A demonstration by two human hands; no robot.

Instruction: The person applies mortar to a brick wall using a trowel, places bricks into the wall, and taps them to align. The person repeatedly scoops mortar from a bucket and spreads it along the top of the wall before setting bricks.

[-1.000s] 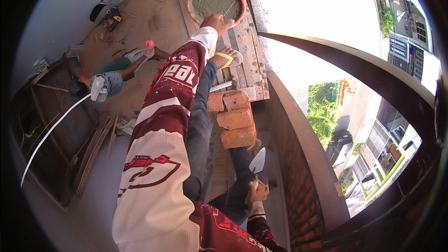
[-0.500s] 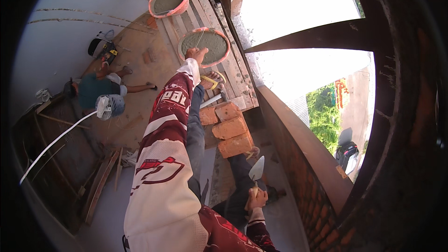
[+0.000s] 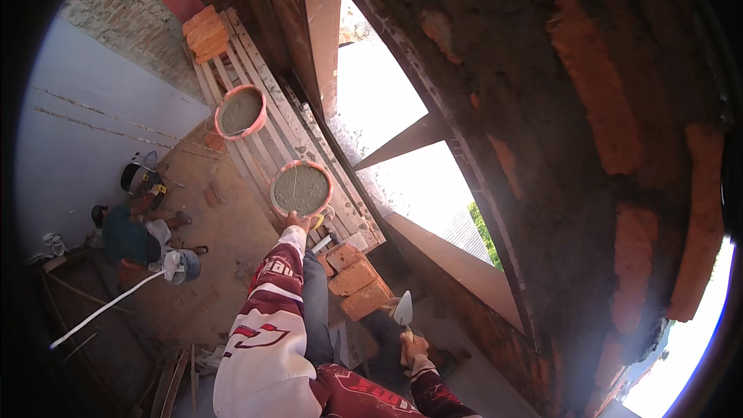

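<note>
My left hand (image 3: 296, 220) is closed on the near rim of an orange basin (image 3: 331, 186) of wet grey mortar (image 3: 302, 190). A thin wire or cord crosses over the mortar. The basin rests on wooden planks and mostly hides my foot, with a bit of yellow sandal (image 3: 317, 221) showing beside it. Lower right, my right hand (image 3: 414, 347) grips a trowel (image 3: 403, 310) by its handle, its pale blade pointing up and away from me. Stacked bricks (image 3: 352, 279) lie between the basin and the trowel, next to a hammer-like tool (image 3: 321, 244).
A second mortar basin (image 3: 261, 118) and a brick pile (image 3: 205, 33) stand farther along the planks (image 3: 267, 147). At left, a co-worker (image 3: 128, 236) is on the floor below, near a hanging bucket (image 3: 186, 263). A rough curved brick wall (image 3: 526, 108) rises close at right, beside window openings.
My view has swung, bringing more brick wall in at right. The near basin has come toward me, away from the other basin, with my left hand on it. The trowel stays in my right hand.
</note>
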